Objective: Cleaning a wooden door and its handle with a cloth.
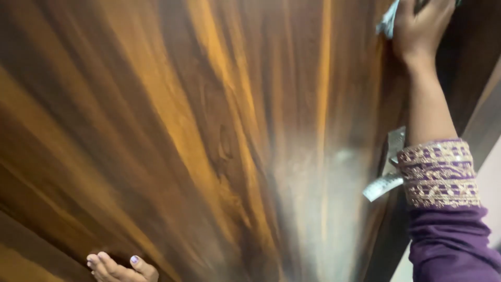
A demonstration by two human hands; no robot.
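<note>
A glossy brown wooden door (219, 136) with orange grain streaks fills the view, seen from below. My right hand (420, 28) reaches up at the top right and presses a pale cloth (389, 21) against the door near its edge. The arm wears a purple sleeve with a gold embroidered cuff. My left hand (120, 267) rests low on the door at the bottom left, fingers bent, holding nothing that I can see.
A silver metal door handle (389, 175) sticks out at the door's right edge, beside my right forearm. A dark wooden frame (475, 78) runs along the right side, with pale wall beyond it.
</note>
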